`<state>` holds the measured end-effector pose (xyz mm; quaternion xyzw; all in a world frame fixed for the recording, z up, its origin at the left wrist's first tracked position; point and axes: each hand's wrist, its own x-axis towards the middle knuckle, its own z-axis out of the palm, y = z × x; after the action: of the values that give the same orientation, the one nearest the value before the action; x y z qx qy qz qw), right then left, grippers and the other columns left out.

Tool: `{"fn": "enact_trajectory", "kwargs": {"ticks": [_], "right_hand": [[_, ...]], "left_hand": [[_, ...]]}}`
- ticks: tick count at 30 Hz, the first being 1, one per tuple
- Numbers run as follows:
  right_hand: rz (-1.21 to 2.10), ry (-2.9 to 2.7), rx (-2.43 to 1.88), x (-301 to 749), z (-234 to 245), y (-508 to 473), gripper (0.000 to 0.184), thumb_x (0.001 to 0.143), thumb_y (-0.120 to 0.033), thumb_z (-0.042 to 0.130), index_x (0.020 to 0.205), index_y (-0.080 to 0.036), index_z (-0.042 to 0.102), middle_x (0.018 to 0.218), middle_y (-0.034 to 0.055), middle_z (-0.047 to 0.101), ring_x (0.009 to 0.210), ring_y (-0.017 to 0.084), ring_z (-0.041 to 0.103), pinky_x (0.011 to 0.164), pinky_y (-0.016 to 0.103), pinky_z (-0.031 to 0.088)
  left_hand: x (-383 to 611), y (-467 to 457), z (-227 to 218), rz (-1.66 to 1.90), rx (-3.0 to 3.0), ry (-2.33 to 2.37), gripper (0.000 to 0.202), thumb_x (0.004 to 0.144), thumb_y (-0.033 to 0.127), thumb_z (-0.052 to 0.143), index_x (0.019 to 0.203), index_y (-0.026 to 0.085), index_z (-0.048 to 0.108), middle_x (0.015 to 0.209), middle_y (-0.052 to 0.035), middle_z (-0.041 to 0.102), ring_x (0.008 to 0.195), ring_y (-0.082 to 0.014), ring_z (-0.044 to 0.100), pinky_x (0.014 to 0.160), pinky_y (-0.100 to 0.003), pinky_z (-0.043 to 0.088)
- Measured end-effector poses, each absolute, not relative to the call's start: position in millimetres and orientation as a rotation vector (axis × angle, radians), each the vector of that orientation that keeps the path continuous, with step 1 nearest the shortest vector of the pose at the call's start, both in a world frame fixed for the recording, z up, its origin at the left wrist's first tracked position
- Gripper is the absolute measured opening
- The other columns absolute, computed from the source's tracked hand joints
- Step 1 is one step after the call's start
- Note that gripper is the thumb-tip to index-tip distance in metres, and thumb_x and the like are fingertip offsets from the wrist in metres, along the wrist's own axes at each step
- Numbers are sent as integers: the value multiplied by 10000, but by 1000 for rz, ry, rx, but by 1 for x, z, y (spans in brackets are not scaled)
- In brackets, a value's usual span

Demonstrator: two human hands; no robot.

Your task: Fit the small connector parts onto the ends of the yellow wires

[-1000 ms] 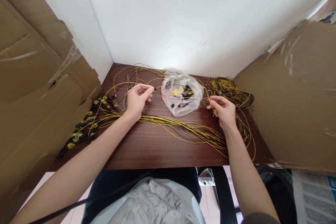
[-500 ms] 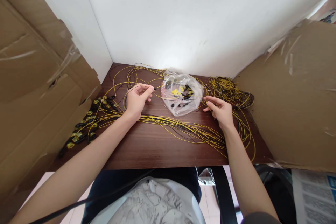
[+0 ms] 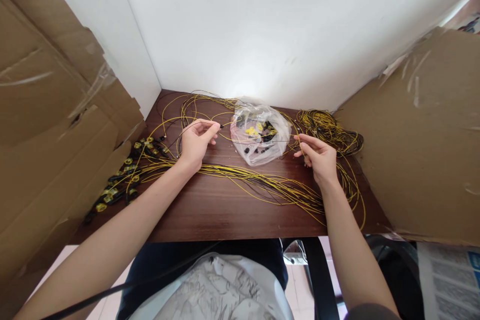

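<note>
My left hand [image 3: 195, 144] pinches a small black connector [image 3: 221, 126] between thumb and fingertips, left of the plastic bag. Thin yellow and black wires run from it toward the right. My right hand [image 3: 318, 157] is at the bag's right side, its thumb and fingers closed on a thin wire [image 3: 299, 141]. The stretch between both hands passes over the clear plastic bag [image 3: 243, 152], which holds yellow and black small parts [image 3: 252, 131]. Below the hands, a long bundle of yellow and black wires [image 3: 240, 172] lies across the table.
Several black connectors with yellow rings [image 3: 112, 194] are heaped at the table's left. A tangled wire coil [image 3: 326, 130] sits at the back right. Cardboard sheets [image 3: 56, 110] flank the brown table [image 3: 232, 220], and a white wall [image 3: 262, 30] stands behind it.
My right hand has slid slightly to the right along the wires. My left hand stays in place with the black connector.
</note>
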<state>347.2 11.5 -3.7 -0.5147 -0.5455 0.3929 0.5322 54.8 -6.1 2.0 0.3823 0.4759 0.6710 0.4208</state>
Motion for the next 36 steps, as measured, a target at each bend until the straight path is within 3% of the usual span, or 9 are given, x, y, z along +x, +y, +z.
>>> {"fn": "enact_trajectory", "kwargs": {"ticks": [7, 10, 15, 21, 30, 33, 36], "right_hand": [[964, -1264, -1175, 347, -1, 12, 298, 663, -263, 699, 942, -168, 652, 980, 91, 680, 567, 114, 621, 318, 156, 272], [994, -1252, -1192, 347, -2, 12, 406, 619, -265, 737, 995, -176, 612, 986, 83, 672, 510, 93, 590, 299, 151, 246], [995, -1278, -1255, 347, -3, 12, 582, 593, -326, 769, 1114, -201, 544, 954, 50, 677, 426, 41, 471, 318, 169, 316], [991, -1296, -1257, 345, -2, 12, 494, 682, -438, 702, 1087, -190, 568, 954, 66, 681, 363, 16, 393, 295, 169, 229], [1045, -1224, -1248, 346, -2, 13, 527, 761, -651, 500, 906, -162, 634, 946, 113, 690, 449, 77, 562, 304, 166, 189], [1083, -1187, -1241, 347, -3, 14, 523, 773, -635, 491, 848, -141, 644, 845, 113, 704, 465, 94, 580, 314, 167, 240], [1031, -1120, -1262, 350, -4, 16, 411, 748, -526, 581, 918, -153, 613, 735, 71, 704, 481, 107, 594, 348, 168, 322]], "left_hand": [[54, -5, 1, 1688, 952, 1189, 159, 634, 235, 716, 706, 128, 623, 673, -12, 599, 551, -68, 517, 450, -165, 408], [54, -5, 1, 1688, 952, 1183, 158, 636, 234, 716, 702, 128, 620, 678, -14, 599, 555, -70, 519, 448, -164, 410], [54, -5, 1, 1689, 956, 1182, 159, 631, 237, 716, 700, 132, 618, 684, -15, 603, 558, -71, 519, 449, -163, 408], [54, -5, 1, 1690, 951, 1177, 160, 629, 238, 716, 694, 131, 617, 685, -20, 606, 554, -72, 519, 452, -168, 404], [54, -5, 2, 1687, 958, 1188, 154, 634, 236, 714, 698, 133, 621, 680, -15, 605, 556, -69, 516, 454, -163, 409], [54, -5, 2, 1690, 954, 1189, 154, 635, 236, 715, 699, 131, 621, 685, -17, 606, 555, -70, 517, 454, -165, 411], [54, -6, 2, 1682, 947, 1197, 157, 635, 239, 715, 703, 134, 620, 686, -17, 607, 557, -71, 521, 458, -165, 411]]}}
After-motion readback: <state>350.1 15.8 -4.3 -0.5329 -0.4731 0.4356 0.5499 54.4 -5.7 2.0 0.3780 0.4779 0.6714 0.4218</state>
